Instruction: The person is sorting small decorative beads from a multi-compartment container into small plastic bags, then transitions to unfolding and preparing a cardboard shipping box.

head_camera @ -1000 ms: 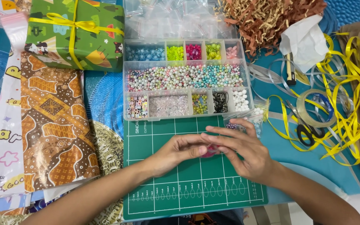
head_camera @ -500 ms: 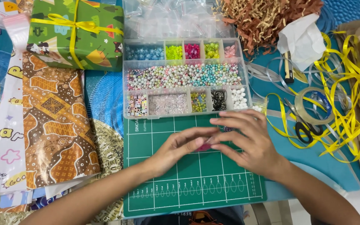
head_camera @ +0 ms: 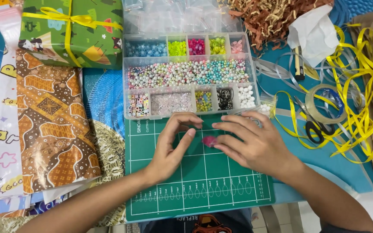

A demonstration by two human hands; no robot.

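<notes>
- Resting on the green cutting mat (head_camera: 203, 181), both of my hands met near its upper middle, just below the clear bead organizer (head_camera: 188, 75).
- My left hand (head_camera: 171, 146) curled with thumb and fingers bent toward each other; its grip was loose and closed on nothing I could see.
- My right hand (head_camera: 255, 144) lay flat, fingers spread and pointing left, its fingertips touching a small pink piece (head_camera: 209, 141).
- That pink piece sat on the mat between my two hands, partly hidden; I could not tell what it was.
- Beside my right hand on the counter lay black-handled scissors (head_camera: 314, 127), a roll of clear tape (head_camera: 324, 103) and loose yellow ribbon (head_camera: 359, 90).
- To my left lay brown patterned wrapping paper (head_camera: 52, 129), with a green wrapped gift (head_camera: 72, 32) above it.
</notes>
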